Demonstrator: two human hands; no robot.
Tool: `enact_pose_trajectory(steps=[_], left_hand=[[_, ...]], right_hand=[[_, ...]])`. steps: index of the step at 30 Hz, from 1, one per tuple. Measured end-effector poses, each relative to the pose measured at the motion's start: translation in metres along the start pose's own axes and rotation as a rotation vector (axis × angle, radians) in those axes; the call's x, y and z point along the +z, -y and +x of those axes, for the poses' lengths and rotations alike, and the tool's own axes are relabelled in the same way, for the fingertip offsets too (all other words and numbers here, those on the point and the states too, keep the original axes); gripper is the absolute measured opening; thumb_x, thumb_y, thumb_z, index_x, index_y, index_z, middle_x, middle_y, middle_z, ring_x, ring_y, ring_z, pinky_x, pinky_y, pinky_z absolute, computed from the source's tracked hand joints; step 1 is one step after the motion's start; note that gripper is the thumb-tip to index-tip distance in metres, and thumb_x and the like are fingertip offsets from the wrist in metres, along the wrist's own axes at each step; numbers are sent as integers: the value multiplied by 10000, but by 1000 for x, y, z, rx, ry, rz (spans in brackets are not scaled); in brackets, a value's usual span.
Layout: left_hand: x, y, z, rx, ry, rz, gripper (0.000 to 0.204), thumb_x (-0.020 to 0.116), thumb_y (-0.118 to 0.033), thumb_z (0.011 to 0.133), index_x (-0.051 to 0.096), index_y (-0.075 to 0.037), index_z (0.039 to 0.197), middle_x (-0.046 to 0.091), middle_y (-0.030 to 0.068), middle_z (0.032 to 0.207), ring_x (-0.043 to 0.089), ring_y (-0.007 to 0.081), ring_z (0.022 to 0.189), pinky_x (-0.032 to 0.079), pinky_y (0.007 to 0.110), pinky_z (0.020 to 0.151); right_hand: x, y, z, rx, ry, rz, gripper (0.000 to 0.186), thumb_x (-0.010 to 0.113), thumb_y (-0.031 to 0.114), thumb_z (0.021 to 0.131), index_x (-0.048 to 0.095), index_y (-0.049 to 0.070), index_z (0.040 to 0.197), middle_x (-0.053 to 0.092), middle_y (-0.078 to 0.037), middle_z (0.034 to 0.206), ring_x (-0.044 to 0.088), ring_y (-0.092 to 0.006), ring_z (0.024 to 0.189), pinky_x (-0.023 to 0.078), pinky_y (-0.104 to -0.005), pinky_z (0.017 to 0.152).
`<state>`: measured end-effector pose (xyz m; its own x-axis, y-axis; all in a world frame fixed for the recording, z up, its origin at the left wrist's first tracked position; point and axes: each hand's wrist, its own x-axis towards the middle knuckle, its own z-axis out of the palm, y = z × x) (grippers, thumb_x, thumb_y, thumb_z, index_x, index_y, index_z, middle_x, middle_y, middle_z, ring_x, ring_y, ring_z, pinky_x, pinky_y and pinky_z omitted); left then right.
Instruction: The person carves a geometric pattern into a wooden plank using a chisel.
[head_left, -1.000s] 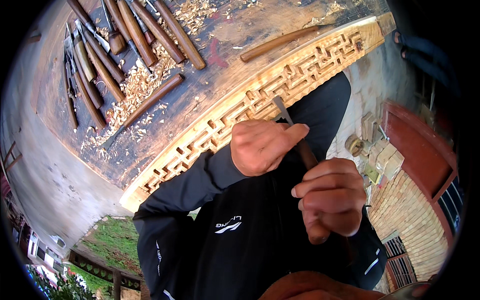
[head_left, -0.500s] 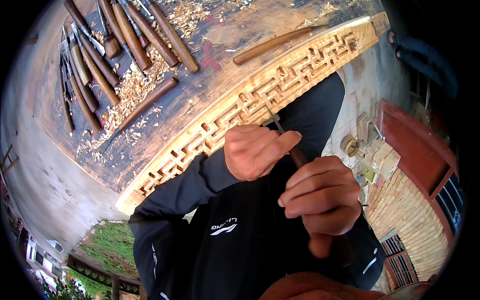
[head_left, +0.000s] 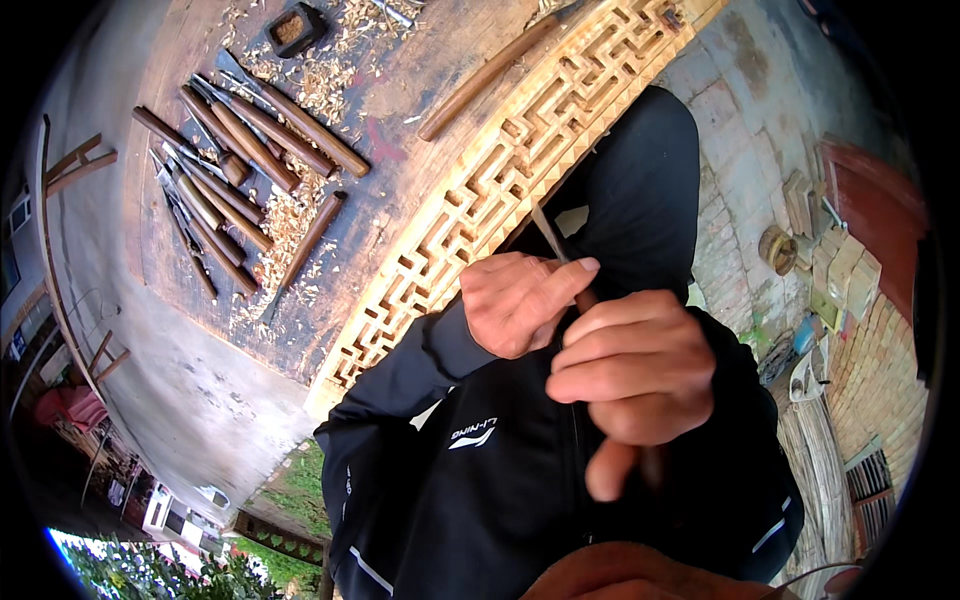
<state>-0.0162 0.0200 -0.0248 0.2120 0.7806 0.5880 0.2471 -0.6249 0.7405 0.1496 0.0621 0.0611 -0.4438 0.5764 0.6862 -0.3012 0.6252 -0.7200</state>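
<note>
A wood-carving chisel [head_left: 550, 234] is gripped in both my hands, its metal blade pointing up toward a long carved board. My left hand [head_left: 520, 302] closes around the lower blade and the front of the handle, thumb stretched along it. Behind it, my right hand [head_left: 635, 365] wraps the dark wooden handle, which is mostly hidden by the fingers. The chisel's tip meets or nearly meets the near toothed edge of the carved board [head_left: 490, 182]; I cannot tell if it touches. Cut-out angular lattice patterns run along this pale, slightly curved board.
Several wooden-handled chisels [head_left: 255, 150] lie grouped on the worn table [head_left: 400, 200] among wood shavings [head_left: 285, 225]. One single chisel [head_left: 490, 80] rests beside the board. A small dark box [head_left: 296, 30] sits at the far side. Stacked wooden blocks [head_left: 845, 270] stand on the ground to the right.
My view has shifted, so table and board appear moved. The chisel's tip has gone from over the board's carved face to its near edge. Both hands keep their hold.
</note>
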Motion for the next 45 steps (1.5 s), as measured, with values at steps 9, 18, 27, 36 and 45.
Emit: enact_pose_trajectory(steps=[9,18,27,36,45], left_hand=[[1,11,2,-77,-199,-52,602,870,-111,938,652,67,1469,811,217,1285,824,253,810,606,313,602],[-8,6,-6,-300,-121,-57,908,904,-185,922,432,120,1635,717,237,1480,831,290,939,665,353,752],[-3,8,-7,-375,-226,-34,825,871,-100,924,471,112,1614,723,196,1487,836,281,985,673,346,801],[-5,5,-6,-434,-235,-57,818,864,-74,921,472,115,1614,727,185,1485,837,280,993,672,342,803],[-3,5,-8,-434,-213,-86,827,856,-52,923,455,118,1626,705,208,1509,834,293,1031,676,347,838]], right_hand=[[-25,-18,36,56,113,255,538,696,426,1120,512,34,801,752,-192,892,717,-288,626,581,-382,512],[-2,-46,61,175,28,165,462,491,358,1190,419,137,791,609,-27,753,540,-93,475,466,-227,463],[-2,-63,68,243,115,245,364,534,219,1175,441,81,851,659,-118,780,493,-134,454,424,-274,404],[13,-77,69,117,16,232,327,610,117,1140,426,92,871,627,-106,787,492,-118,487,406,-260,403],[6,-65,73,260,93,169,327,661,14,1088,415,119,899,493,-38,757,527,-120,549,413,-243,419]])
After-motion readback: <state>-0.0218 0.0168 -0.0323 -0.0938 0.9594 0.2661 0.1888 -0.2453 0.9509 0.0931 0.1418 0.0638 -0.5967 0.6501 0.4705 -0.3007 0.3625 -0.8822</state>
